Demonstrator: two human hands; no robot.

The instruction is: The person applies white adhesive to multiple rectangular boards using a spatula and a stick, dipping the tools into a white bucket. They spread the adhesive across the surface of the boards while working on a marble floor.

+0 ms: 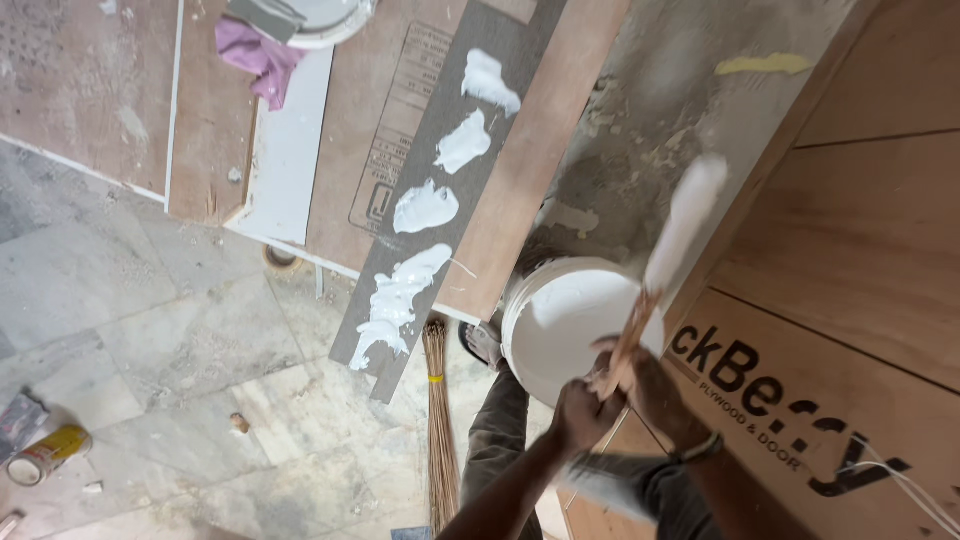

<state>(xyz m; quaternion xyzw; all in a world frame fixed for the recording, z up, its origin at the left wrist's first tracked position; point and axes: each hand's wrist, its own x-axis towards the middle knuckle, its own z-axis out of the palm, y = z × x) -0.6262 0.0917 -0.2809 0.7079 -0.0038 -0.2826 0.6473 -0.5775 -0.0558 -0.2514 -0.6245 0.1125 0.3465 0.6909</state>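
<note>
Both hands close around one wooden stick (628, 338) held over a white bucket (565, 325). The left hand (583, 412) is curled into a tight fist around the lower end of the stick, fingers wrapped fully round it. The right hand (650, 385) sits just beside and slightly above it; it looks closed on the same stick too, though the blur there makes the finger positions hard to read. A band circles the right wrist.

The stick rises from the hands up and to the right, and its upper end (688, 222) is thickly coated in white paint, lifted clear of the bucket and standing against the edge of a plywood panel (860, 240). The bucket is filled with white paint and sits on the floor just beside the person's foot (483, 343).

To the left of the bucket, a grey strip (440, 150) lying across a brown board carries four white paint patches in a row. A thin bundled broom (438, 420) lies on the marble floor (180, 340) near the person's leg. A small tin (45, 455) rests well apart at the lower left, and a pink cloth (258, 55) lies near the top.
</note>
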